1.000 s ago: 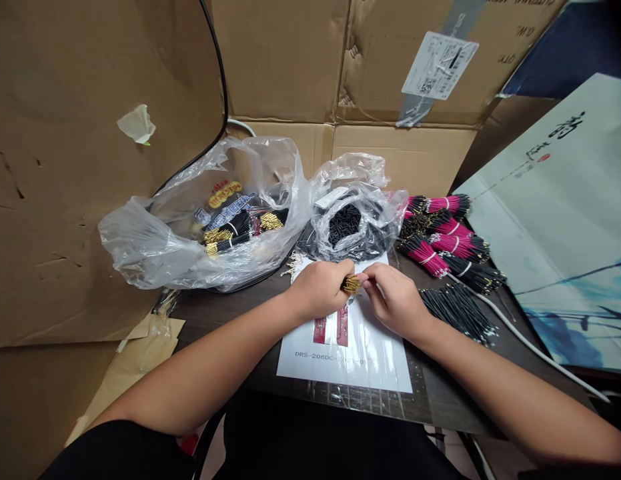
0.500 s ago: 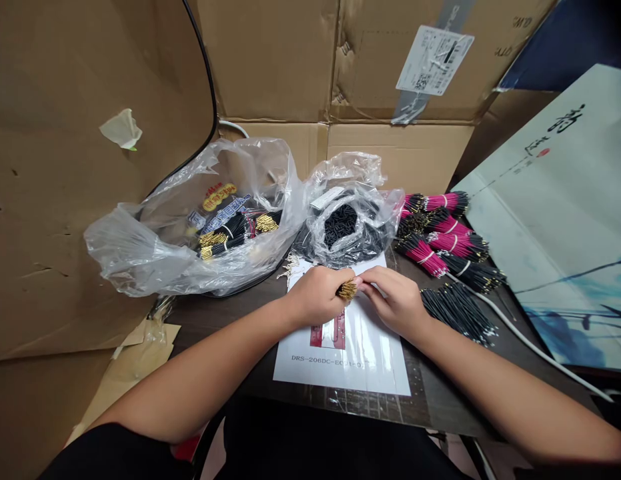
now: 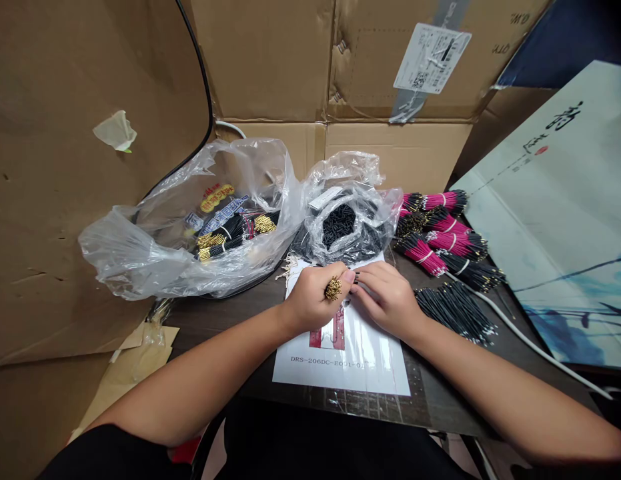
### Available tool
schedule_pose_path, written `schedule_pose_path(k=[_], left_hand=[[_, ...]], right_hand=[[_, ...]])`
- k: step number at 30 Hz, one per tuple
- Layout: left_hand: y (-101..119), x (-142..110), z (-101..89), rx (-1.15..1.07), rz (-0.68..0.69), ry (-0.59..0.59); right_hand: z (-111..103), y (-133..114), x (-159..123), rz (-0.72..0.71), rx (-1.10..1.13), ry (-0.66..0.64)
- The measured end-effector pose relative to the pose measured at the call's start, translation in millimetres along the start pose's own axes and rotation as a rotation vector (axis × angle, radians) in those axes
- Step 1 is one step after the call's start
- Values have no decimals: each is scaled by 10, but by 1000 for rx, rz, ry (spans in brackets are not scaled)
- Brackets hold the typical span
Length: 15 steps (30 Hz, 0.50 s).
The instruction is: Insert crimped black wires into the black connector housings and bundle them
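Observation:
My left hand [image 3: 313, 297] is closed round a bundle of wires with gold terminals [image 3: 333, 288], whose gold ends stick out past the curled fingers toward me. Close against its thumb, the fingertips of my right hand [image 3: 387, 297] pinch small black tubes [image 3: 356, 277], partly hidden by the fingers. Both hands are over a printed sheet [image 3: 340, 373] under clear plastic. Just behind them stands a clear plastic bag [image 3: 315, 227] full of short black tubes [image 3: 339, 225].
At left, a larger plastic bag [image 3: 135, 257] holds black wire bundles with gold ends [image 3: 213, 240]. Pink and black wire bundles [image 3: 450, 233] and loose black wires [image 3: 455, 312] lie at right beside a white cable [image 3: 520, 330]. Cardboard walls [image 3: 270, 60] enclose the back and left.
My left hand has moved slightly left and turned, so the gold terminals face me more. The right fingertips now show small black tubes beside the left thumb.

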<state>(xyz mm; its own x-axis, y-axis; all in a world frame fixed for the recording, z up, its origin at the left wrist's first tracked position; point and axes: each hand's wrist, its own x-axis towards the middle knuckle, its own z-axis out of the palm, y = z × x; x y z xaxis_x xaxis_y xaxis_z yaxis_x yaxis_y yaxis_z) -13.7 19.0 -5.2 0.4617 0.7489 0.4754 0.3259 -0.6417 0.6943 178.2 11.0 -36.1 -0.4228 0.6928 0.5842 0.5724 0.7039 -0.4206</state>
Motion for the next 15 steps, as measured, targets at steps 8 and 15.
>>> schedule_pose_path(k=[8, 15], left_hand=[[58, -84, 52, 5, 80, 19], [-43, -97, 68, 123, 185, -49]], right_hand=[[-217, -379, 46, 186, 286, 185], [-290, -487, -7, 484, 450, 86]])
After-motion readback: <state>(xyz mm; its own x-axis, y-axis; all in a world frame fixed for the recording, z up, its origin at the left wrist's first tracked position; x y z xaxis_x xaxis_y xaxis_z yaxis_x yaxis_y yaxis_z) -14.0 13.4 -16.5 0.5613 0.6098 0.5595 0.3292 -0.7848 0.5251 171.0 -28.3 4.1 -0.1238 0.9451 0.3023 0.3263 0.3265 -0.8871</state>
